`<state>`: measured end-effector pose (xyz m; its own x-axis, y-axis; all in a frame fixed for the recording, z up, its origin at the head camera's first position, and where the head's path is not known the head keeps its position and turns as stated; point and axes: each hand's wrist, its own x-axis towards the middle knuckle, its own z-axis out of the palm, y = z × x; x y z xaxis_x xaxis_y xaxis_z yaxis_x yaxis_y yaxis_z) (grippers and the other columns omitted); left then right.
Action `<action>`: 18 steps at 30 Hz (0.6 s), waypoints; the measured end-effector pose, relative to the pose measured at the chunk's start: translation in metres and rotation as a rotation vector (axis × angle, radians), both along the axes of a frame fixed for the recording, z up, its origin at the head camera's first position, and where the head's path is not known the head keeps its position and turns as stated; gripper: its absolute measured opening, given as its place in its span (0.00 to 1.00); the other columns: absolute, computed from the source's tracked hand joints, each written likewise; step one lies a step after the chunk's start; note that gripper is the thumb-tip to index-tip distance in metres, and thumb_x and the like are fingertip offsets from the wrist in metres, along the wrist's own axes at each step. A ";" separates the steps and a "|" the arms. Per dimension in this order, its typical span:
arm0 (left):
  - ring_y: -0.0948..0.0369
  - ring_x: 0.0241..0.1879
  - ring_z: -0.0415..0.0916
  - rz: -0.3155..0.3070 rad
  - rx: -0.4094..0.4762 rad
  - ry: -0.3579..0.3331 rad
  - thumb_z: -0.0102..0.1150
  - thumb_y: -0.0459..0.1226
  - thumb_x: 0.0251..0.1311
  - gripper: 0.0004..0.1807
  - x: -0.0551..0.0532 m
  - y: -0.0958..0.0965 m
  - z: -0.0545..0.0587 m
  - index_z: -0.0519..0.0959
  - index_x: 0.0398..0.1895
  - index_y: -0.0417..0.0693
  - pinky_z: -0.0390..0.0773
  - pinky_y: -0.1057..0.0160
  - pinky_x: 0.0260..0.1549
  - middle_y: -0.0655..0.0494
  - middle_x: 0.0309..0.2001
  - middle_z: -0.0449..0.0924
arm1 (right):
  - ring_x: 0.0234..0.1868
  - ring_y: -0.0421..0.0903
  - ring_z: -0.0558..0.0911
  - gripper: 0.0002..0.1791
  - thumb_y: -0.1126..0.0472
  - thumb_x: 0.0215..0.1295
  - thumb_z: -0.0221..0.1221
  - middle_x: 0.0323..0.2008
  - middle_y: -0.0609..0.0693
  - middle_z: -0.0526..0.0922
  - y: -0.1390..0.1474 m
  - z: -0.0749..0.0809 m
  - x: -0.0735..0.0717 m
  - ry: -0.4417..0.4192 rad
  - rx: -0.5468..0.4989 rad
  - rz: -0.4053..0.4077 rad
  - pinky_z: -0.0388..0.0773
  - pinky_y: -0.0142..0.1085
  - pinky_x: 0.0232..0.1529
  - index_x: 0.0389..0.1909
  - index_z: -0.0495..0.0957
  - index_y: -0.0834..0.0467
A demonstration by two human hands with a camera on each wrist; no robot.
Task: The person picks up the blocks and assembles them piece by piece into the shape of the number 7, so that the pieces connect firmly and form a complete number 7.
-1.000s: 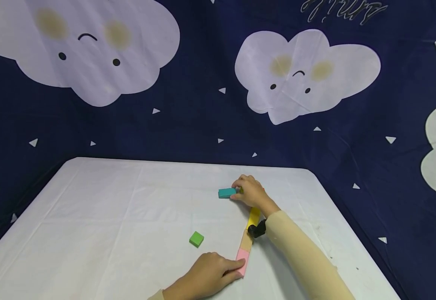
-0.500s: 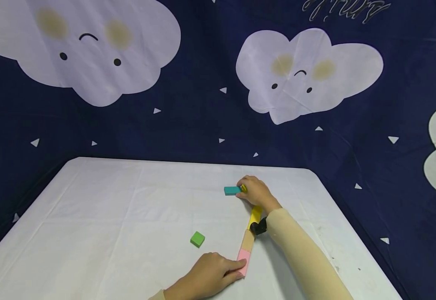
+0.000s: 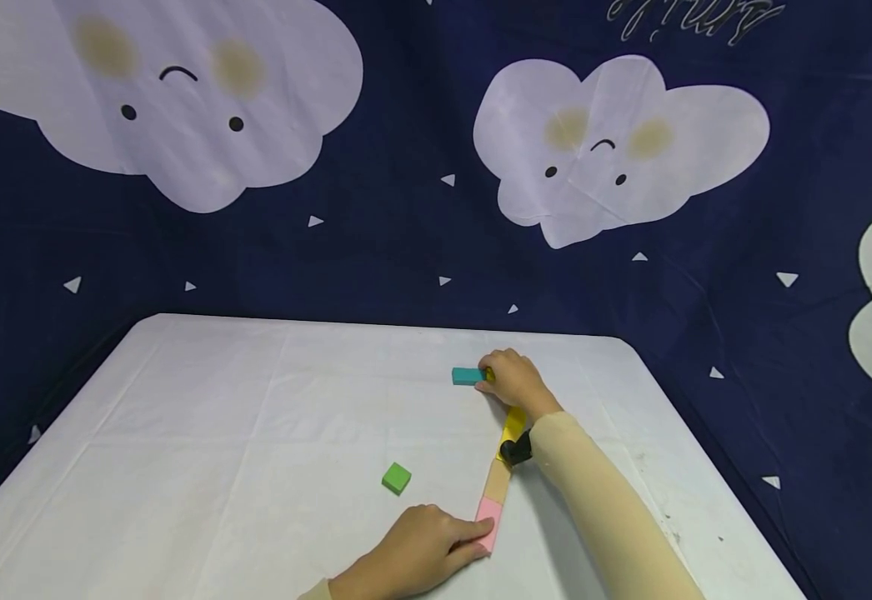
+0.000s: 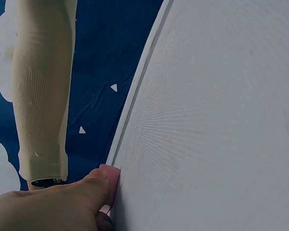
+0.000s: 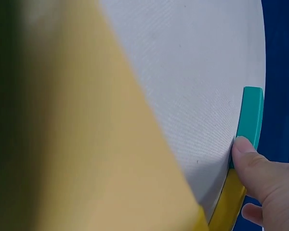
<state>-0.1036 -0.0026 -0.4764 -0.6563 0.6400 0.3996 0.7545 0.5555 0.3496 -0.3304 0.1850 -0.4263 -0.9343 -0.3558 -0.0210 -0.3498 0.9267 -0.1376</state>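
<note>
My right hand [image 3: 514,382] pinches a teal block [image 3: 468,377] near the table's far edge. In the right wrist view, the thumb lies along the teal block [image 5: 250,115], whose end meets a yellow block [image 5: 229,199]. Mostly hidden by my fingers, a bit of yellow shows in the head view. Below that hand runs a slanting row: a long yellow block [image 3: 512,427], a tan block [image 3: 497,482] and a pink block [image 3: 490,509]. My left hand [image 3: 417,546] holds the pink block's near end between thumb and index finger, also seen in the left wrist view.
A green block [image 3: 396,478] lies alone, left of the row. The white-covered table [image 3: 203,467] has rounded far corners, with a dark blue cloud-print cloth [image 3: 406,250] behind it. A black wrist device [image 3: 516,451] overhangs the row beneath the right sleeve [image 3: 608,500].
My right hand has moved slightly right and away with the teal block, which has turned a little straighter. The left hand stays on the pink block.
</note>
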 end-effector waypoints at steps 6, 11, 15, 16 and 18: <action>0.73 0.36 0.83 -0.002 0.002 0.006 0.54 0.51 0.70 0.17 0.000 0.000 0.000 0.84 0.55 0.63 0.77 0.72 0.32 0.68 0.41 0.88 | 0.54 0.52 0.75 0.21 0.50 0.62 0.67 0.53 0.52 0.83 -0.001 0.000 -0.003 -0.012 0.010 -0.007 0.70 0.50 0.61 0.53 0.82 0.55; 0.73 0.36 0.83 -0.001 -0.002 0.002 0.54 0.52 0.70 0.17 -0.001 0.000 0.000 0.83 0.56 0.63 0.77 0.71 0.32 0.68 0.42 0.88 | 0.55 0.51 0.75 0.21 0.51 0.63 0.67 0.53 0.52 0.82 0.000 -0.001 -0.005 -0.018 0.021 0.005 0.70 0.49 0.62 0.54 0.82 0.54; 0.73 0.36 0.83 0.000 0.002 0.002 0.54 0.52 0.70 0.17 -0.001 0.000 -0.002 0.83 0.56 0.63 0.77 0.71 0.32 0.68 0.42 0.88 | 0.56 0.52 0.75 0.21 0.52 0.63 0.67 0.54 0.53 0.82 0.002 -0.001 -0.006 -0.027 0.002 0.001 0.70 0.49 0.64 0.55 0.82 0.55; 0.73 0.36 0.83 0.001 0.003 0.001 0.54 0.52 0.70 0.17 -0.001 0.001 -0.002 0.83 0.56 0.63 0.77 0.71 0.32 0.68 0.42 0.88 | 0.56 0.51 0.75 0.21 0.52 0.63 0.67 0.54 0.53 0.82 0.002 -0.001 -0.006 -0.028 -0.004 -0.002 0.70 0.49 0.64 0.54 0.82 0.55; 0.73 0.37 0.83 0.002 0.003 -0.003 0.54 0.52 0.70 0.17 -0.002 0.001 -0.002 0.83 0.56 0.63 0.77 0.71 0.33 0.68 0.43 0.88 | 0.56 0.52 0.76 0.21 0.51 0.63 0.67 0.54 0.53 0.83 0.004 -0.002 -0.006 -0.028 -0.011 -0.005 0.71 0.50 0.63 0.54 0.82 0.56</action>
<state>-0.1052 -0.0018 -0.4789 -0.6590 0.6373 0.3994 0.7522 0.5559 0.3539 -0.3368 0.1891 -0.4285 -0.9351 -0.3517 -0.0435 -0.3413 0.9267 -0.1573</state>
